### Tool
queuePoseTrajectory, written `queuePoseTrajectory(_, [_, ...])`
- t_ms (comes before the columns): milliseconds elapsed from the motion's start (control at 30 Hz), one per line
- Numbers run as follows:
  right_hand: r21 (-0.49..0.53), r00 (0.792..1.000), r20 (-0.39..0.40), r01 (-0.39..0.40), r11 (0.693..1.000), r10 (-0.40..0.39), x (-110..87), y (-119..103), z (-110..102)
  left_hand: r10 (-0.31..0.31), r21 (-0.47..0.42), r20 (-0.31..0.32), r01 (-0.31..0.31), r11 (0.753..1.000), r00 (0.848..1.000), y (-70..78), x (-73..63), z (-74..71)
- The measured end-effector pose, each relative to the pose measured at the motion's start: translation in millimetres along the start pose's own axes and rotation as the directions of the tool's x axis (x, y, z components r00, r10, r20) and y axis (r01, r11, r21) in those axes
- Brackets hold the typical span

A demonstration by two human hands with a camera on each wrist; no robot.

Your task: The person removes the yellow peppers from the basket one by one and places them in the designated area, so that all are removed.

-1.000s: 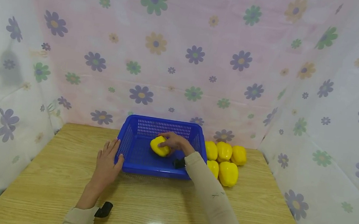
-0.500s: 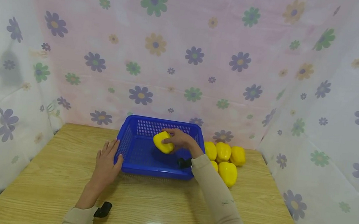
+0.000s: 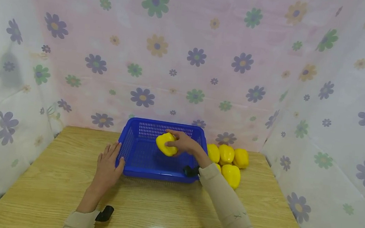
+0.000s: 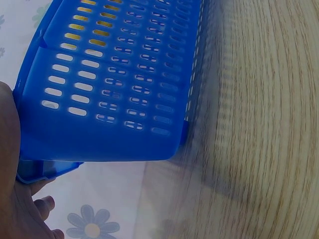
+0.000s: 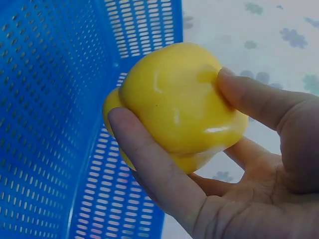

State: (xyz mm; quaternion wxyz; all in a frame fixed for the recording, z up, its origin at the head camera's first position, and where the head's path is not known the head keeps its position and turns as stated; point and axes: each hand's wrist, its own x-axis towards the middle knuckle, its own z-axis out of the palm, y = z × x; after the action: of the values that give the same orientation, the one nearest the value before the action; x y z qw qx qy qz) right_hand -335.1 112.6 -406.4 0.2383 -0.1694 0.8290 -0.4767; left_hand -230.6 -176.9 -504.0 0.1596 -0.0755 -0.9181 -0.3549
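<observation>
A yellow bell pepper [image 3: 165,144] is gripped in my right hand [image 3: 185,144] over the blue plastic basket [image 3: 162,174]. The right wrist view shows the thumb on one side of the pepper [image 5: 174,99] and the fingers curled along the other, with the basket's slotted walls behind. My left hand [image 3: 109,164] rests at the basket's left rim, fingers extended and thumb spread near the front corner. In the left wrist view, that hand [image 4: 17,199] is at the rim, partly cut off by the frame edge.
To the right of the basket, several yellow bell peppers [image 3: 226,154] lie in two rows on the wooden table [image 3: 146,206]; the right forearm partly hides the front row. A flower-printed cloth [image 3: 175,54] encloses the back and sides. Black wrist mounts [image 3: 105,214] stick out from both wrists.
My right hand has raised the pepper slightly from inside the basket and turned it a little, mostly in the first half second. The left hand stays at the rim.
</observation>
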Motion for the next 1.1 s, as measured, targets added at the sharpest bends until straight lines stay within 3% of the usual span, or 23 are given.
queuePoseTrajectory(233, [-0.001, 0.998, -0.024, 0.064, 0.998, -0.064, -15.5, -6, 2, 0.008, -0.005, -0.019, -0.008, 1.0, 1.0, -0.6, 0.1, 1.9])
queuePoseTrajectory(467, [0.112, 0.974, -0.152, 0.185, 0.976, -0.167, -39.0, -13, 8, 0.005, -0.017, -0.017, -0.005, 1.0, 1.0, -0.3, 0.0, 1.8])
queuePoseTrajectory(633, [0.245, 0.955, -0.209, 0.26, 0.934, -0.211, -53.6, -15, 12, 0.001, -0.018, -0.009, -0.002, 1.0, 1.0, -0.5, -0.4, 1.7])
queuePoseTrajectory(800, [0.348, 0.926, -0.27, 0.351, 0.869, -0.265, -62.7, -10, 16, -0.005, -0.021, -0.002, 0.005, 1.0, 1.0, -0.1, -1.0, 1.3])
queuePoseTrajectory(933, [0.405, 0.902, -0.307, 0.413, 0.816, -0.304, -68.9, -2, 21, -0.006, -0.019, -0.004, 0.006, 1.0, 1.0, 0.5, -0.7, 1.0])
queuePoseTrajectory(1100, [0.456, 0.89, -0.331, 0.441, 0.773, -0.312, -78.3, 8, 31, 0.0, -0.017, -0.009, 0.0, 1.0, 1.0, 1.4, -0.3, 0.8])
